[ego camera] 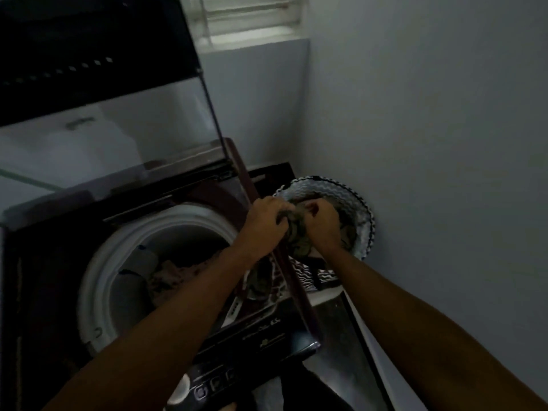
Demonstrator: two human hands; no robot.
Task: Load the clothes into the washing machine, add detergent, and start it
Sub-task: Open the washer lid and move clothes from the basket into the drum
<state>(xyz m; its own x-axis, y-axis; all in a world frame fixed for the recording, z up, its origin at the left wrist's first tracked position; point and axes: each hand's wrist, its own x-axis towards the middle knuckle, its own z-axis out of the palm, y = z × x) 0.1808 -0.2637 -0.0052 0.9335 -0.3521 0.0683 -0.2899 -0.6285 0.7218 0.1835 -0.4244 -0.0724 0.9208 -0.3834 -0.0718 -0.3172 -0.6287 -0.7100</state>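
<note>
Both forearms outstretched, left hand (264, 225) and right hand (321, 223) clenched around dark garment (297, 229) above basket (360, 203).

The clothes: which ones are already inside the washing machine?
The brownish clothes lying in the white-rimmed drum. The dark patterned garment is gripped by both hands over the zigzag laundry basket beside the machine.

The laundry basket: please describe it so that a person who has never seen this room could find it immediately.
Start at the top-loading washing machine with its lid raised. In the narrow gap between its right side and the pale wall stands the laundry basket, where both hands are gripping a dark garment. Its round rim and black-and-white zigzag pattern set it apart from the plain, dark things around it.
</note>
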